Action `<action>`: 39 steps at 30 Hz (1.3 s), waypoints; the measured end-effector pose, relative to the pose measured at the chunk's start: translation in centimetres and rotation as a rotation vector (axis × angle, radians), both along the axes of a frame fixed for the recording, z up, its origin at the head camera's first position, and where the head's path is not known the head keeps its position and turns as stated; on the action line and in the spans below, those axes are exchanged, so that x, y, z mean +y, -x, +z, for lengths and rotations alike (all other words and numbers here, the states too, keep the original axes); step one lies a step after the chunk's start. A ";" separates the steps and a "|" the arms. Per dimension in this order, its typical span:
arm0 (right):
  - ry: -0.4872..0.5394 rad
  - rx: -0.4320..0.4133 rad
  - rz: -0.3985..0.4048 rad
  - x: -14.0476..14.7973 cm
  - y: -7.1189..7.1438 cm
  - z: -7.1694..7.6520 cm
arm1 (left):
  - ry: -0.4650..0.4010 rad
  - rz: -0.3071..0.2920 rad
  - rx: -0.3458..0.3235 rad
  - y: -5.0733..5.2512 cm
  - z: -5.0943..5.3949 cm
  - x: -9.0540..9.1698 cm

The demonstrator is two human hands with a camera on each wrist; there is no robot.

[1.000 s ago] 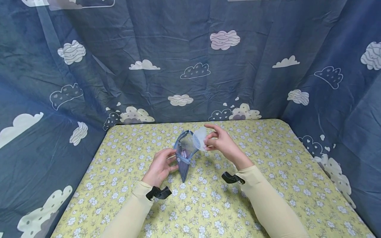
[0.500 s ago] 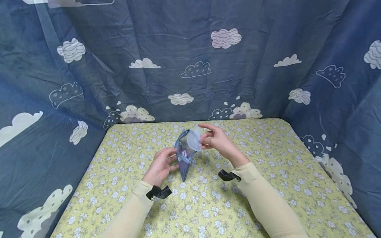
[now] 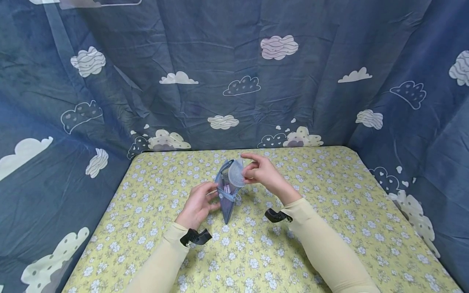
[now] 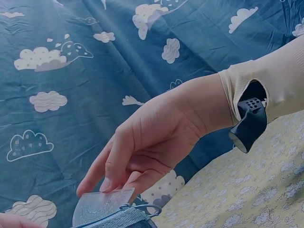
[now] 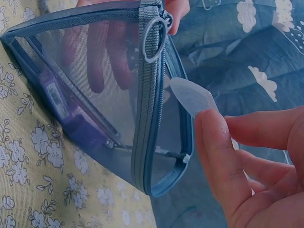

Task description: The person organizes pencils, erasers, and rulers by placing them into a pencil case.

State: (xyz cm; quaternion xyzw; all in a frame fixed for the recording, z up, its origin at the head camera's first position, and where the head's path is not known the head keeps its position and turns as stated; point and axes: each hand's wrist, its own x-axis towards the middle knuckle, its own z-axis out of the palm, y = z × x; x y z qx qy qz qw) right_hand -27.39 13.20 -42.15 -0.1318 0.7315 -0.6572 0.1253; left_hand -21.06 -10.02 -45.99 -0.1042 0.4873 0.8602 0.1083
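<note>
A blue mesh zipper pouch [image 3: 226,208] stands unzipped on the table, its mouth spread. My left hand [image 3: 198,202] holds it from the left side; through the mesh in the right wrist view its fingers [image 5: 95,66] show behind the pouch. Between thumb and fingers, my right hand [image 3: 266,176] pinches a clear, half-round protractor [image 3: 235,175]. The protractor's curved edge is at the pouch's mouth, beside the zipper [image 5: 153,104]. Inside the pouch lie a purple item with a barcode label [image 5: 56,97] and a thin, dark, pen-like item [image 5: 90,107]; their exact kinds are unclear.
A yellow floral cloth [image 3: 234,260] covers the table. Dark blue curtains [image 3: 205,53] with cloud prints close off the back and both sides. A black wrist device [image 3: 196,237] sits at each cuff.
My right hand has moved left with the protractor, bringing it from the pouch's right side over its mouth. The left hand and the pouch have barely moved.
</note>
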 end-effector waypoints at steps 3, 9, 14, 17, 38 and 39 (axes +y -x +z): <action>-0.013 0.004 -0.001 -0.3 0.0 0.0 | -0.003 0.001 -0.005 0.0 0.0 0.0; -0.037 0.004 -0.003 -1.0 0.1 -0.2 | 0.003 0.003 -0.007 0.1 0.0 0.0; -0.065 0.008 -0.011 -1.5 0.1 -0.1 | 0.005 0.008 -0.008 0.1 0.1 0.0; -0.088 0.014 -0.008 -1.7 0.2 -0.2 | 0.003 0.009 -0.008 0.1 0.1 0.1; -0.232 0.112 -0.064 -1.2 0.3 0.2 | -0.024 -0.004 -0.010 0.0 0.1 0.0; -0.233 0.116 -0.067 -1.2 0.2 0.3 | -0.023 -0.005 -0.010 0.1 0.0 0.0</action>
